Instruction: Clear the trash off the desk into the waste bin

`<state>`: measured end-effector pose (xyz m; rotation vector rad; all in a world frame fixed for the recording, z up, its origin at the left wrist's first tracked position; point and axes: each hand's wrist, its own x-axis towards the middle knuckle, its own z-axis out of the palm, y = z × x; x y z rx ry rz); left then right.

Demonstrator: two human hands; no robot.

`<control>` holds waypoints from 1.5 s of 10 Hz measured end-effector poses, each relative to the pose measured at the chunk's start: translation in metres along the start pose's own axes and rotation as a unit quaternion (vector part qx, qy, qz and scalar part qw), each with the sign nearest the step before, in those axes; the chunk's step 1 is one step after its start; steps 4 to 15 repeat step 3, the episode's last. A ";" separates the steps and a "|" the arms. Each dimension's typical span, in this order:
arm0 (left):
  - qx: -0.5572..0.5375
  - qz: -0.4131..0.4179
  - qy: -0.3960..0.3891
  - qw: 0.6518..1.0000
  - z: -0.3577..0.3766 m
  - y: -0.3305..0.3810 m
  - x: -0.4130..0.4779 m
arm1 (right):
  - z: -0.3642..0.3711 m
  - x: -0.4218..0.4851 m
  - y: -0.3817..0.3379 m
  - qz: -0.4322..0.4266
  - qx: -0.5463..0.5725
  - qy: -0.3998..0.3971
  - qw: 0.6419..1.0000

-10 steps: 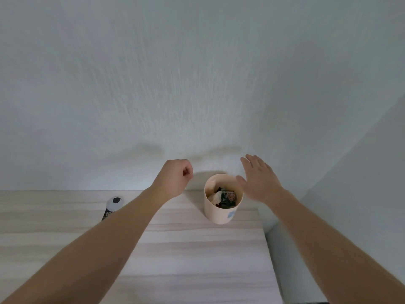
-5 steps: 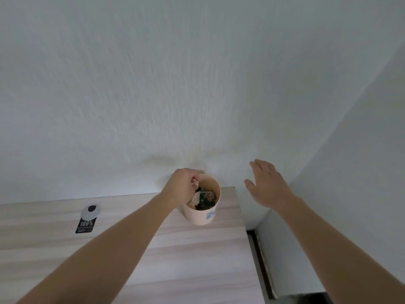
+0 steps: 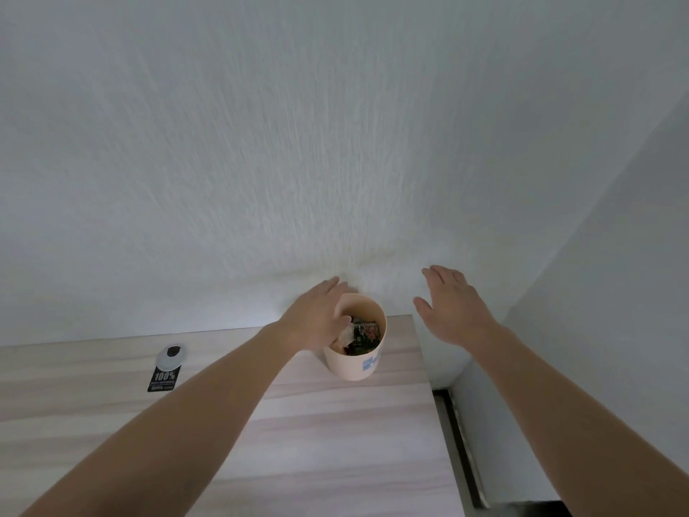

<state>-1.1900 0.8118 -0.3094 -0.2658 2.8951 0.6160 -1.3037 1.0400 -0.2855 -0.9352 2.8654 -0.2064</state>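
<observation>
Head view: the left hand (image 3: 317,319) lies flat over the left rim of the waste bin (image 3: 354,367), fingers straight, holding nothing. The right hand (image 3: 453,309) hovers spread open just right of it. Trash (image 3: 363,335) fills the bin at the far right corner of the desk (image 3: 298,442).

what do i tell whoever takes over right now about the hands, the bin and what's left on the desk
Hands: left hand open, fingers straight over the left rim of the waste bin, nothing visibly held. The right hand is open in the air to the right of the bin, holding nothing.
Things: the bin stands upright at the far right corner of the desk.
Done: a dark wrapper and crumpled paper lie inside the bin.
Left: a black packet marked 100%, with a white round top, lies on the desk left of the bin. It is probably the next piece to bin.
</observation>
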 end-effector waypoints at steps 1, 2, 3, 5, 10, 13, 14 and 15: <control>0.032 0.012 0.009 0.999 -0.001 0.000 -0.001 | -0.002 -0.002 0.000 -0.001 -0.002 -0.001 1.000; 0.043 0.016 0.011 0.999 -0.002 -0.001 -0.001 | -0.003 -0.003 0.003 0.003 0.003 0.002 1.000; 0.057 0.015 0.044 0.997 -0.004 0.001 -0.003 | -0.007 -0.005 0.003 0.004 0.006 0.016 1.000; 0.057 0.015 0.044 0.997 -0.004 0.001 -0.003 | -0.007 -0.005 0.003 0.004 0.006 0.016 1.000; 0.057 0.015 0.044 0.997 -0.004 0.001 -0.003 | -0.007 -0.005 0.003 0.004 0.006 0.016 1.000; 0.057 0.015 0.044 0.997 -0.004 0.001 -0.003 | -0.007 -0.005 0.003 0.004 0.006 0.016 1.000; 0.057 0.015 0.044 0.997 -0.004 0.001 -0.003 | -0.007 -0.005 0.003 0.004 0.006 0.016 1.000; 0.057 0.015 0.044 0.997 -0.004 0.001 -0.003 | -0.007 -0.005 0.003 0.004 0.006 0.016 1.000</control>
